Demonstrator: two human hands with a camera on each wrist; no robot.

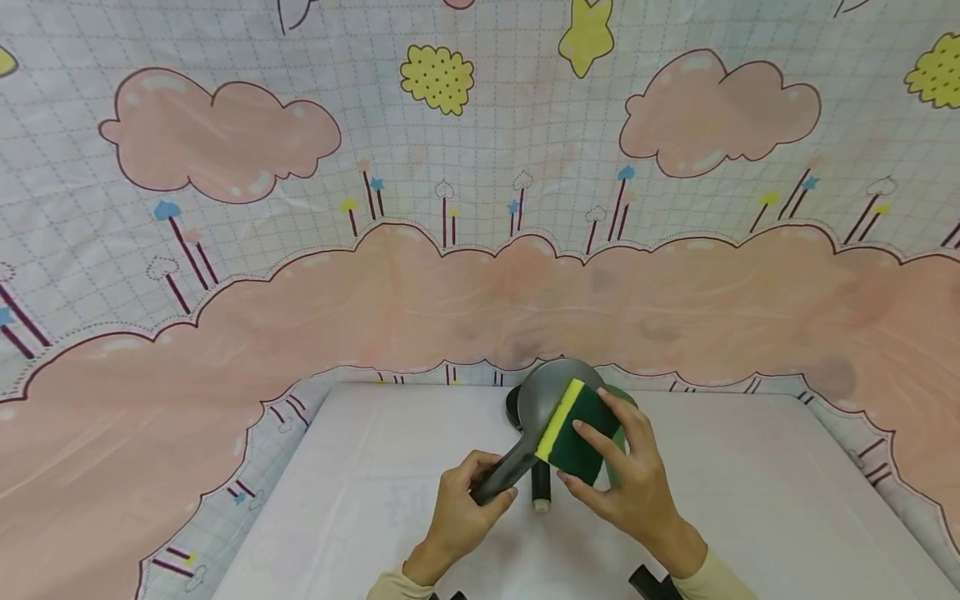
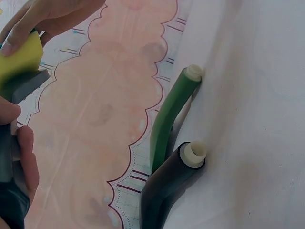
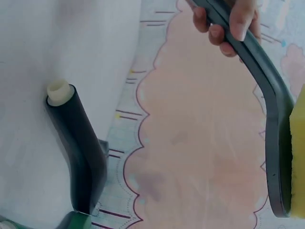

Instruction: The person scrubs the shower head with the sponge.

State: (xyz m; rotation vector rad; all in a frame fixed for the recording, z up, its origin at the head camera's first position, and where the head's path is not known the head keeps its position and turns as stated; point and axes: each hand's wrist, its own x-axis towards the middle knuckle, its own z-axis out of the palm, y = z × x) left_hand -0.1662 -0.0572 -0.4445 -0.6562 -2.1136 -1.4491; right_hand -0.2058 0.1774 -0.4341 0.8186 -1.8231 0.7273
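Note:
My left hand (image 1: 465, 508) grips the handle of a grey handheld shower head (image 1: 553, 390), tilted with its round head up and away from me. Between the fingers and thumb of my right hand (image 1: 637, 479) is a sponge (image 1: 588, 429), yellow foam with a dark green scouring side. The yellow foam lies against the shower head's round part in the head view. The right wrist view shows the shower head (image 3: 275, 143) edge-on, the sponge (image 3: 299, 152) beside its face, and left fingers curled round the handle.
Behind the held things, a black shower head (image 1: 541, 487) and a green shower head (image 2: 174, 112) lie on the white table (image 1: 360, 500), handle ends toward me. A cloth with pink clouds (image 1: 225, 142) hangs beyond the table. Black straps show at both wrists.

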